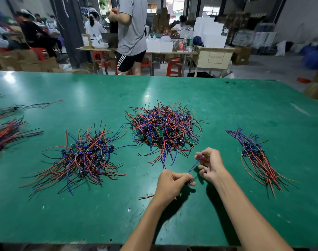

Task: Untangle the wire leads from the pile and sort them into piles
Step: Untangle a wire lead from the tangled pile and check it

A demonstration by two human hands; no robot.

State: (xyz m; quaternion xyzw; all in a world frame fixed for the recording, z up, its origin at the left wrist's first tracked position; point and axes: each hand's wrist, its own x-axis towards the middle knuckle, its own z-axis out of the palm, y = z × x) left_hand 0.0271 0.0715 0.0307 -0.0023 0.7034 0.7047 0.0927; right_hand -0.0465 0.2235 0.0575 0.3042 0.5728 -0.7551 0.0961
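Hands: two, both bare, raised just above the near middle of the table.
Left hand (170,184): fingers curled, thumb and fingertips pinching the lower end of one wire lead, where a small dark part sits.
Right hand (209,163): thumb and forefinger pinching the upper end of the same lead; the other fingers are loosely spread below.
Wire lead (195,164): one, blue-purple, stretched on a slant between the two hands, just in front of the tangled pile and clear of the table.
Tangled pile (163,127): one, at the table's centre, red, blue and black wires knotted with small green boards.
Left pile (82,156): one, looser, wires fanning toward the near left.
Right pile (256,156): one, smaller, wires lying roughly parallel, well apart from the centre pile.
Far-left bundles (6,131): at least two, partly cut off by the edge.
Stray wire (145,197): one red piece, beside the left wrist.
Table (227,98): one, green-topped.
People behind: one standing (132,31); several seated, blurred, count unclear.
Red stools (174,67): several under the far benches.
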